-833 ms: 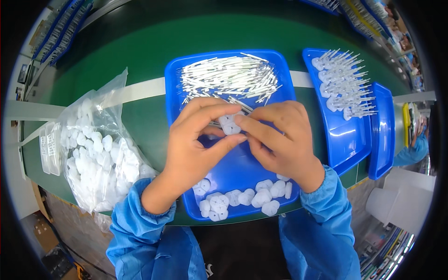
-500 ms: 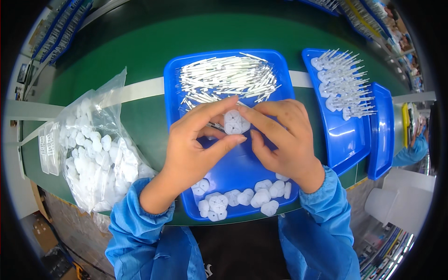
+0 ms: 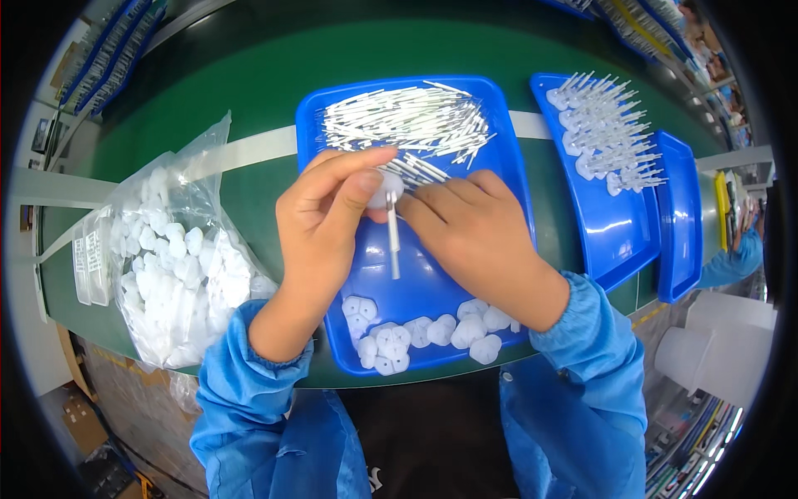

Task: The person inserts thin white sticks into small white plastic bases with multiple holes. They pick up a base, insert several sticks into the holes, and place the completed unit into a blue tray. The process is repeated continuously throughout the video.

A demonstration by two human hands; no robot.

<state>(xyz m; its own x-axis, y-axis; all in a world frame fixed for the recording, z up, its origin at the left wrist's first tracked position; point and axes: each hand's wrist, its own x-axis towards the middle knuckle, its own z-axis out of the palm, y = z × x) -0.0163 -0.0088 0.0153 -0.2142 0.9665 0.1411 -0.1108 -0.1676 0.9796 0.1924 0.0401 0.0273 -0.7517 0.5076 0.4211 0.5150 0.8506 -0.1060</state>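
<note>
Over the middle blue tray (image 3: 432, 279), my left hand (image 3: 320, 220) pinches a white lobed plastic disc (image 3: 385, 191) between thumb and fingers. A thin white rod (image 3: 395, 245) sticks out of the disc and points down toward me. My right hand (image 3: 478, 237) is closed beside the disc, its curled fingertips close to the rod's upper end; what they grip is hidden. Behind the fingers shows a small bundle of rods (image 3: 424, 170); I cannot tell whether a hand holds it. Loose discs (image 3: 470, 331) line the tray's near end, and a pile of white rods (image 3: 407, 121) fills its far end.
At left lies a clear plastic bag (image 3: 179, 258) full of white discs. On the right, a blue tray (image 3: 611, 237) holds rows of discs with rods standing in them, beside another blue tray (image 3: 682, 224). The green table (image 3: 249, 83) extends beyond.
The disc has moved left and up and turned, and a rod now projects from it toward me. My right hand has shifted left, its fingers curling in beside the disc.
</note>
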